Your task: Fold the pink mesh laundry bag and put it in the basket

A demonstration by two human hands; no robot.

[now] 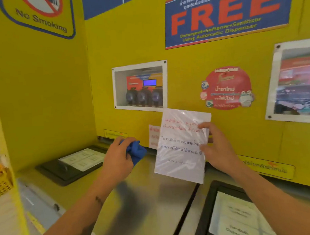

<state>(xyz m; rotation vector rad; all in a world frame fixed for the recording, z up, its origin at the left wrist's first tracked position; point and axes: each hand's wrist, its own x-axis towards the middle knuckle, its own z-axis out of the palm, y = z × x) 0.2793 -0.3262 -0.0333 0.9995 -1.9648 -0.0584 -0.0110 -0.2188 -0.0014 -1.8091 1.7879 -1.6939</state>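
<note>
your left hand [116, 156] is curled around a bunched blue cloth [137, 152] and presses it on the steel top of the washing machine [155, 199], near the back wall. your right hand [216, 148] pinches the right edge of a laminated paper notice [181, 144], thumb in front and fingers behind, and holds it lifted off the yellow wall [201, 60]. so both hands are occupied, and neither one with a thing of the task.

the pink mesh laundry bag is not in view at all. nothing pink and nothing of mesh shows on the machine top, on the wall or in your hands, so i cannot tell which way it lies from you, nor how its long axis runs. the only basket that shows is a small yellow basket [0, 183] at the far left edge, lower than your left hand and well apart from it. whether this is the basket of the task, i cannot tell; it looks small, and there is something orange in it.

if that basket is the goal, it lies on your left side, so your left hand is clearly the nearer one. in my judgement the task is not yet begun. the next move asks you first to free both hands, then to turn your head away from the wall and find the bag, because folding a soft mesh needs two hands.
</note>
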